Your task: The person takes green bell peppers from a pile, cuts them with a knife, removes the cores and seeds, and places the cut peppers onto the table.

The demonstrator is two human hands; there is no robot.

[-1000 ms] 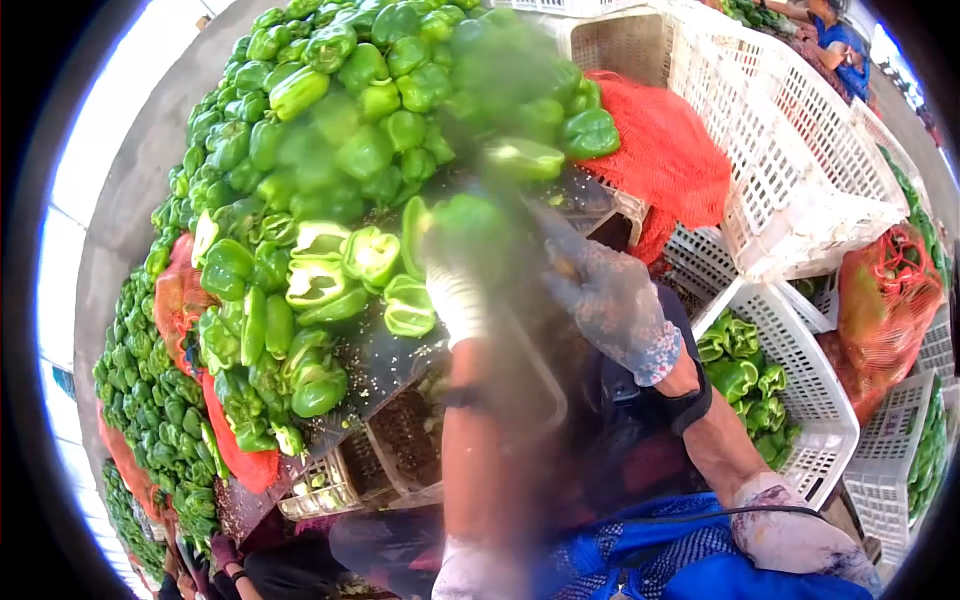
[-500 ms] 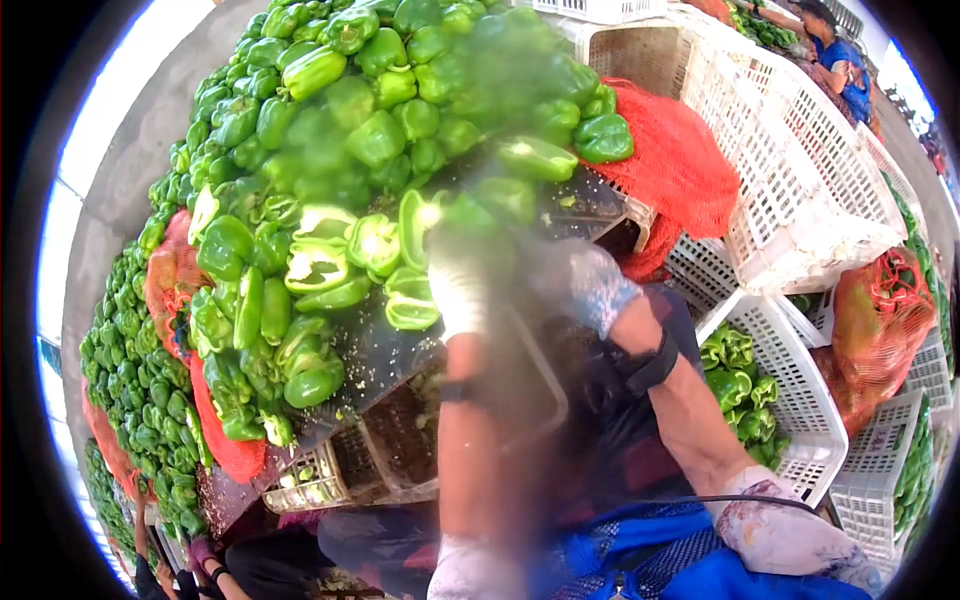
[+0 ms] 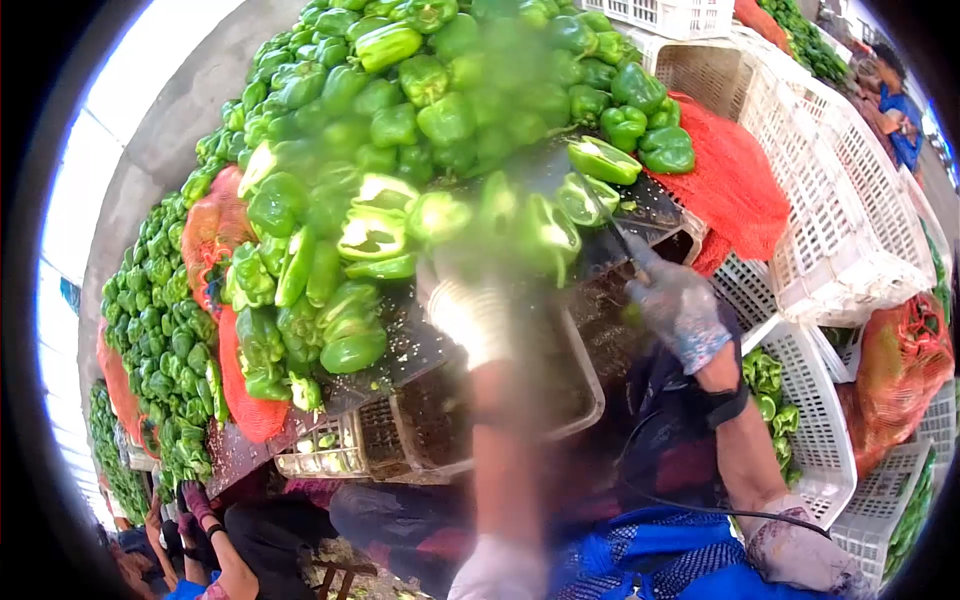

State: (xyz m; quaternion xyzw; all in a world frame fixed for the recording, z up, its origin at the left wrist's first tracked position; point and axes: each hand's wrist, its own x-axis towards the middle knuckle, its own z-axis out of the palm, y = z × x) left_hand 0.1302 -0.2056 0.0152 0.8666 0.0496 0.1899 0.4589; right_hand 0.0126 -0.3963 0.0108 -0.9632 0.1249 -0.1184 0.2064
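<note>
My right hand (image 3: 680, 305), in a stained grey glove, is closed around a thin knife-like tool (image 3: 618, 235) that points up and left, its tip by a cut green pepper half (image 3: 587, 200). My left hand (image 3: 465, 310), in a whitish glove, is at the near edge of the dark work surface (image 3: 400, 335), below other cut halves; a smeared patch hides its fingers. An opened pepper (image 3: 372, 235) showing pale insides lies left of it. Another cut half (image 3: 603, 160) rests farther back. Whole green peppers (image 3: 445, 120) are heaped behind.
Red netting (image 3: 735, 185) and white crates (image 3: 840, 220) stand at the right; one crate (image 3: 815, 430) holds peppers. A filled mesh bag (image 3: 900, 365) is beside them. A crate (image 3: 330, 450) sits under the surface. Co-workers' arms (image 3: 215, 540) show lower left, another person (image 3: 895, 115) upper right.
The view has shifted, so the pile sits farther right. My right hand has moved away from my left hand, and the thin tool now shows clearly. Cut halves lie apart where my hands were.
</note>
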